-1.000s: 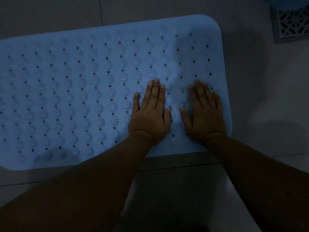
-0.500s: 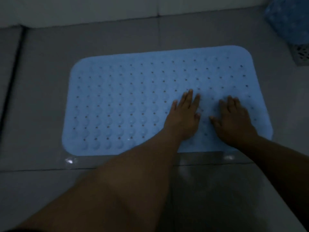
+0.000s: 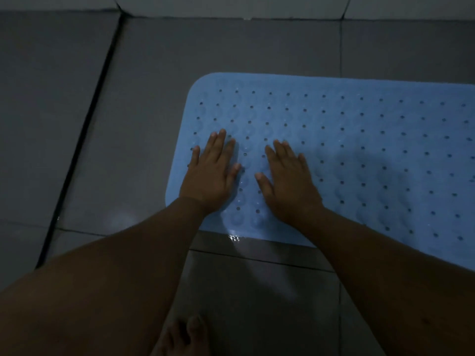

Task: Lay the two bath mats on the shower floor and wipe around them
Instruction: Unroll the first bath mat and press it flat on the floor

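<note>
A light blue rubber bath mat (image 3: 359,140) with rows of small holes and bumps lies flat on the grey tiled shower floor (image 3: 154,86). Its left end with rounded corners is in view; its right end runs out of the picture. My left hand (image 3: 210,173) lies palm down on the mat's left edge, fingers spread. My right hand (image 3: 288,181) lies palm down just to the right of it, also flat with fingers apart. Neither hand holds anything. A second mat is not in view.
A dark groove (image 3: 84,129) runs diagonally across the floor at the left. The pale wall base (image 3: 231,6) crosses the top. A wet glint (image 3: 235,237) shows on the tile at the mat's near edge. My bare foot (image 3: 185,335) is at the bottom.
Both hands have slid from the mat's right end to its left end, still flat on it. The view has swung left, so the drain grate and second blue item at top right are gone.
</note>
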